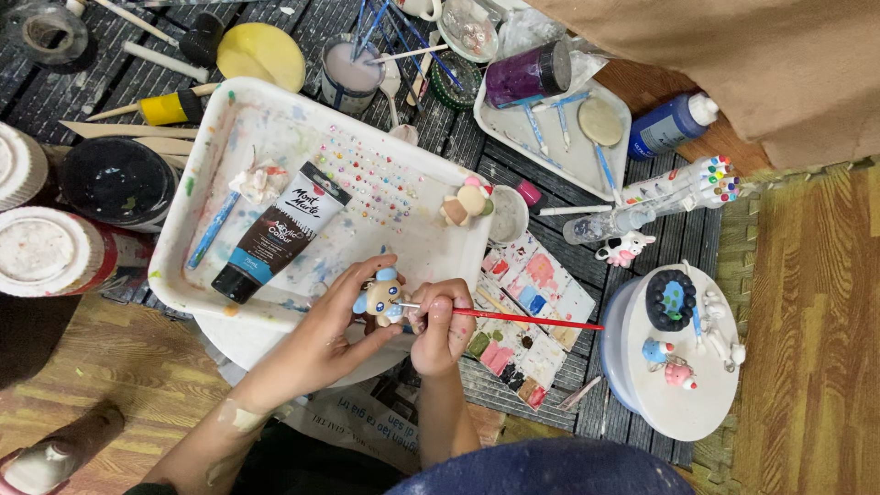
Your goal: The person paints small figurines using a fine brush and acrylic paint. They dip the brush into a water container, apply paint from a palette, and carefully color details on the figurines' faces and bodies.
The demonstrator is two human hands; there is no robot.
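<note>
Cluttered craft table; left hand (335,335) grips a mostly blue-painted figurine (380,298), right hand (440,325) pinches a red brush (513,317) touching it, cream patches look unpainted.

We're seeing two white trays (197,266) (513,128), one black paint tube (275,234) at 9 o'clock, one blue bottle (674,124) at 2 o'clock.

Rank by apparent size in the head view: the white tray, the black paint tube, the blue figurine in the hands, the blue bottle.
1. White tray, clearly largest.
2. Black paint tube.
3. Blue bottle, partly hidden by cloth, so unsure against the tube.
4. Blue figurine, smallest, held by the left hand.
</note>
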